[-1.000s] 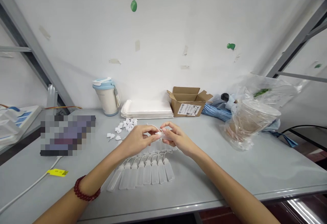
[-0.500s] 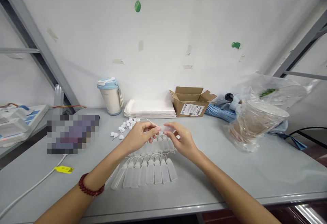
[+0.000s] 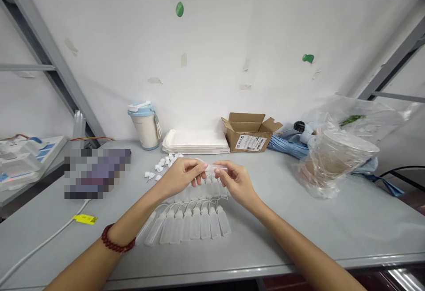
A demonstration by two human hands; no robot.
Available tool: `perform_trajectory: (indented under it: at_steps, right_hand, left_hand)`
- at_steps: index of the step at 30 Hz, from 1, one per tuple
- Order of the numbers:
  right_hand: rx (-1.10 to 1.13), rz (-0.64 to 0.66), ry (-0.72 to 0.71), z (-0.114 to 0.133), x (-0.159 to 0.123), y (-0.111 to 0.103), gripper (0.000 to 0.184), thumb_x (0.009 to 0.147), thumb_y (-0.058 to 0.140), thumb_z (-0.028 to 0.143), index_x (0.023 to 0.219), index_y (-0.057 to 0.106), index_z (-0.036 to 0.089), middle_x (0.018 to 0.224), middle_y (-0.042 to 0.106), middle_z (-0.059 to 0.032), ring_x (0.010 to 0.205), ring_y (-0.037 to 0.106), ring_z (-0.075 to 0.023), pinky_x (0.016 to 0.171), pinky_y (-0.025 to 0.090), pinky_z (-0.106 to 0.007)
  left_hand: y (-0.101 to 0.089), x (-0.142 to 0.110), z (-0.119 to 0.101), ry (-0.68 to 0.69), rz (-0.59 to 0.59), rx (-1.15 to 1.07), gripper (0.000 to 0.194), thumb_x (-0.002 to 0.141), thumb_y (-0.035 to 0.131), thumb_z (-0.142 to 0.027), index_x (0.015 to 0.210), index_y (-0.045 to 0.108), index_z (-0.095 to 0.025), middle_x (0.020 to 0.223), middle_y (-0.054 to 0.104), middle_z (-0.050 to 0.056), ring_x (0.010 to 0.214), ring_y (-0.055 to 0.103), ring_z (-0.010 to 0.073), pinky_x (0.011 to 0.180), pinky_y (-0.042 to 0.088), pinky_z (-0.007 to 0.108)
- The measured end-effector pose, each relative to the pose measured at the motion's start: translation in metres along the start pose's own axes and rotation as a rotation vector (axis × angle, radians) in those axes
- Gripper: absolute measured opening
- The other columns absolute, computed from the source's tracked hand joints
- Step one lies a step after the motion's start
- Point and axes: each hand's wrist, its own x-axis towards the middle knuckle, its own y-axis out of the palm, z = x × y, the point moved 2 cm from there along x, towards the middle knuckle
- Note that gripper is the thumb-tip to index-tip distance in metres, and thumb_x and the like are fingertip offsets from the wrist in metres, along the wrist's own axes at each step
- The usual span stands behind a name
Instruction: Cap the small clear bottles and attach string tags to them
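A small translucent plastic bottle (image 3: 212, 167) lies nearly level between my hands, above the table. My left hand (image 3: 184, 175) pinches its left end, where a bit of thin white tube or cord shows behind the fingers. The thumb and fingers of my right hand (image 3: 236, 179) are closed on the right end. Beneath my hands, similar translucent bottles (image 3: 195, 224) lie in two rows, the back row partly hidden. Curved white tubes run from the necks of the front row. Small white caps (image 3: 159, 167) are scattered left of my left hand.
Along the wall stand a cup (image 3: 144, 127), a stack of white envelopes or sheets (image 3: 195, 143) and an open cardboard box (image 3: 247, 138). A plastic-wrapped spool (image 3: 335, 162) and blue cloth (image 3: 288, 147) are at right. A cable (image 3: 43, 233) crosses the left side.
My left fingertips have come up against the left end of the bottle. The thin white piece that stuck out above my left hand is now mostly hidden. My view has shifted slightly.
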Motion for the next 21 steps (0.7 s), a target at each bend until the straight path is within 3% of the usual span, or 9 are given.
perform_trajectory:
  at_steps: [3,9,14,18,21]
  right_hand:
    - [-0.001,0.014,-0.005,0.0001,0.0,-0.0004,0.034,0.081,0.055,0.044,0.093,0.066,0.014,0.062,0.059,-0.0015,0.047,0.045,-0.0088,0.044,0.034,-0.021]
    - [0.019,0.036,0.017,-0.0024,0.0008,-0.0007,0.035,0.081,0.055,0.044,0.094,0.065,0.013,0.065,0.059,-0.0025,0.052,0.048,-0.0103,0.045,0.033,-0.022]
    - [-0.002,0.049,0.027,-0.0016,0.0012,0.0,0.037,0.081,0.054,0.045,0.095,0.064,0.013,0.065,0.059,-0.0026,0.052,0.046,-0.0102,0.047,0.033,-0.023]
    - [-0.037,0.048,0.05,-0.0015,0.0021,-0.0009,0.036,0.08,0.054,0.045,0.093,0.065,0.013,0.063,0.056,-0.0017,0.056,0.047,-0.0114,0.051,0.034,-0.024]
    - [-0.022,0.053,0.081,-0.0033,0.0024,-0.0011,0.036,0.08,0.054,0.047,0.087,0.065,0.013,0.058,0.049,0.0014,0.052,0.039,-0.0098,0.049,0.03,-0.023]
  left_hand:
    - [0.0002,-0.0005,-0.0001,-0.006,0.023,0.021,0.037,0.085,0.05,-0.044,0.068,0.062,-0.014,0.063,0.062,0.002,0.053,0.055,0.0101,0.054,0.046,0.023]
    - [0.0034,-0.0032,-0.0034,0.052,-0.048,0.016,0.024,0.082,0.056,-0.038,0.084,0.062,-0.014,0.072,0.062,0.002,0.065,0.058,0.0132,0.06,0.048,0.025]
    - [0.0072,-0.002,0.0023,0.027,0.006,0.059,0.041,0.091,0.038,-0.042,0.068,0.058,-0.014,0.067,0.061,0.003,0.055,0.056,0.0113,0.056,0.046,0.025]
    - [0.0086,-0.002,0.0049,0.041,0.027,0.092,0.041,0.09,0.04,-0.043,0.066,0.056,-0.014,0.062,0.059,0.001,0.051,0.055,0.0103,0.054,0.044,0.023]
    - [0.009,-0.0025,0.0036,0.046,0.027,0.116,0.037,0.089,0.044,-0.04,0.066,0.057,-0.014,0.061,0.058,0.0,0.054,0.056,0.0108,0.056,0.045,0.023]
